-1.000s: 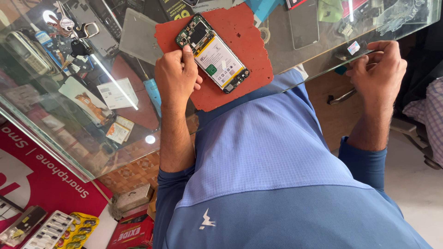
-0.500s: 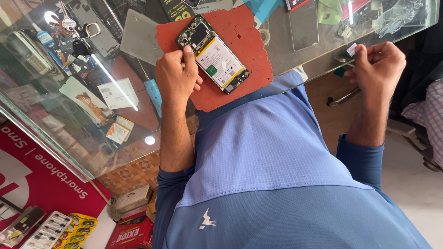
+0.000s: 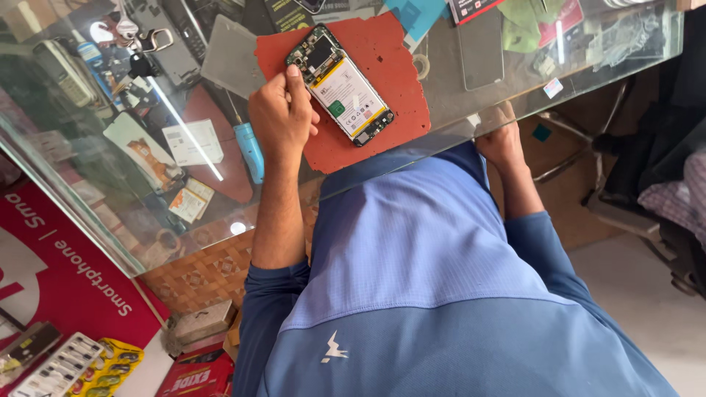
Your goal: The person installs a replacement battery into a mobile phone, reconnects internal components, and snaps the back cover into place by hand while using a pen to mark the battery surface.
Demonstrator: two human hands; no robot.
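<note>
Head view: looked down over a blue shirt [image 3: 434,294] at a glass bench [image 3: 515,81].
Left hand [image 3: 282,117]: rested on the red mat [image 3: 390,73], its fingers [image 3: 296,77] curled, with the forefinger tip pressed against the near edge of the opened phone [image 3: 340,85]; nothing was gripped.
Opened phone: lay back-off and slanted on the red mat, battery and circuit board showing, just beside the left hand.
Right hand [image 3: 501,138]: sat at the bench edge, partly under the glass, well apart from the phone; I could not tell whether its fingers were closed or loose.
Red mat: lay flat on the glass, near the bench edge.
Screwdriver [image 3: 250,151]: 1, blue-handled, lay just left of the left wrist.
Keys [image 3: 136,37]: a bunch lay at the far left of the bench.
Grey panel [image 3: 232,66]: lay flat, touching the mat's left edge.
</note>
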